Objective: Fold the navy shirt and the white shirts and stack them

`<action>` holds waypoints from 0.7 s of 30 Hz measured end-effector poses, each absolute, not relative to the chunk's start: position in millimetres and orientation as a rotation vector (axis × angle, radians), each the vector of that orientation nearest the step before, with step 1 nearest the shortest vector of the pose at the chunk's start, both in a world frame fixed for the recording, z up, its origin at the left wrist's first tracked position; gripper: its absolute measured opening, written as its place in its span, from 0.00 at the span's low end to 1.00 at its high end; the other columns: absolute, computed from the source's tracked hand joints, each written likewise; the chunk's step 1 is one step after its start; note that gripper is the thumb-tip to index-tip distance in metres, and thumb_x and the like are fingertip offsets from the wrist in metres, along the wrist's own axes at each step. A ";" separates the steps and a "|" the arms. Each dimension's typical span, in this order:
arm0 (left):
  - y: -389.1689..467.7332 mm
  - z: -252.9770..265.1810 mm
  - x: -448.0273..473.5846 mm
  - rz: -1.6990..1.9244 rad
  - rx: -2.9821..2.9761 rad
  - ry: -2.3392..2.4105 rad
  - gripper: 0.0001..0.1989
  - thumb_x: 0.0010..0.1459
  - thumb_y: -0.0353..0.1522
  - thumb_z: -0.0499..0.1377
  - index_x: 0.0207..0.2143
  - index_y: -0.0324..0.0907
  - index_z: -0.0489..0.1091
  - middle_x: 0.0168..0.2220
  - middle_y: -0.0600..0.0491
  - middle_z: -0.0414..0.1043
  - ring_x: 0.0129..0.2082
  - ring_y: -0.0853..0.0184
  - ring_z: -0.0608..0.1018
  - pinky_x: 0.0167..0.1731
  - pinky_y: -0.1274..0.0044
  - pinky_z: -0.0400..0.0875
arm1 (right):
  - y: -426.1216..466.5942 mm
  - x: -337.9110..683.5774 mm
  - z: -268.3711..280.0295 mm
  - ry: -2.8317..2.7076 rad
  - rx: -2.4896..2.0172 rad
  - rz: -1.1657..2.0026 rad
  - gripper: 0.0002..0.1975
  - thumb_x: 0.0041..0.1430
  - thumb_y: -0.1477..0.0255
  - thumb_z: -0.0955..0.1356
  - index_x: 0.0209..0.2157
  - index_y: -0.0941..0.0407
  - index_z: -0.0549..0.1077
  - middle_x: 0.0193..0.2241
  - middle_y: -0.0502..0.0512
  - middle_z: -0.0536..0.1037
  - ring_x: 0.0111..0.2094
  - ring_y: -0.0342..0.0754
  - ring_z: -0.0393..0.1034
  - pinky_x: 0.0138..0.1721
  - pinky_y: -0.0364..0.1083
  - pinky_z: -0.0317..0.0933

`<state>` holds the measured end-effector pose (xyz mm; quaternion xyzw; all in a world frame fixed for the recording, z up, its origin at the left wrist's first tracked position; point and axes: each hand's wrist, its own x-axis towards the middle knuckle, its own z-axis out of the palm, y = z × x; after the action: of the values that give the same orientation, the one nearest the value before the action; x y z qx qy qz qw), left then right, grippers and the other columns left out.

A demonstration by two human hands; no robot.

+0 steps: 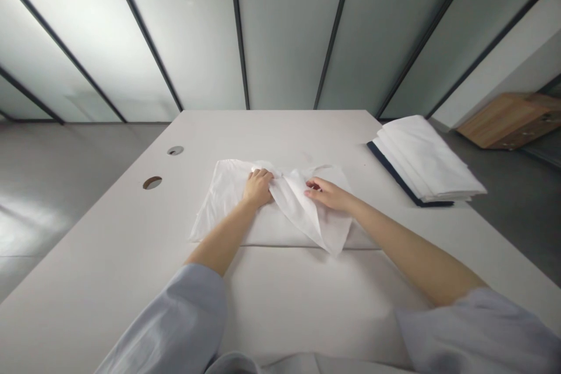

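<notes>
A thin, crumpled white sheet of material lies spread on the table; I cannot tell whether it is cloth or plastic. My left hand is closed on its upper middle, the fingers curled over a bunched part. A loose flap folds down diagonally between my hands and ends in a pointed corner toward me. My right hand hovers at the right side of this flap, thumb and fingers bent but apart, with no material visible between them. A straight edge shows below the sheet; what it belongs to is unclear.
On the table, a stack of folded white cloths sits at the right edge over a dark navy piece. Two round holes pierce the tabletop at left. Frosted glass panels stand behind, and a wooden cabinet is at far right.
</notes>
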<state>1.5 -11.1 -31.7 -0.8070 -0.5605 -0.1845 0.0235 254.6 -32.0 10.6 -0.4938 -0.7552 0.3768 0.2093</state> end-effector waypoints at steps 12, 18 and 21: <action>-14.4 -24.6 4.1 -0.517 -2.532 -1.759 0.16 0.52 0.32 0.58 0.45 0.44 0.72 0.46 0.44 0.71 0.49 0.53 0.70 0.49 0.64 0.63 | -54.7 240.6 2.3 -1.540 -1.538 1.388 0.30 0.56 0.65 0.67 0.60 0.54 0.61 0.33 0.52 0.77 0.33 0.48 0.72 0.35 0.45 0.65; -15.2 -6.6 7.6 -0.542 -2.464 -1.700 0.29 0.53 0.39 0.59 0.58 0.43 0.63 0.56 0.42 0.65 0.51 0.52 0.68 0.50 0.65 0.63 | -5.5 226.8 19.6 -1.871 -1.439 0.975 0.22 0.45 0.81 0.64 0.44 0.56 0.73 0.34 0.51 0.76 0.32 0.45 0.68 0.35 0.42 0.62; -4.4 8.9 12.2 -0.518 -2.496 -1.583 0.36 0.50 0.41 0.62 0.61 0.42 0.60 0.60 0.40 0.60 0.55 0.49 0.65 0.52 0.63 0.61 | 7.3 223.5 36.3 -2.161 -1.293 0.634 0.22 0.43 0.85 0.62 0.39 0.56 0.75 0.41 0.54 0.77 0.40 0.48 0.69 0.45 0.45 0.61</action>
<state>12.2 -4.4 8.9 -0.8297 -0.5264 -0.1722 0.0703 223.5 7.3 36.3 -0.4794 -0.8016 0.2350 0.2690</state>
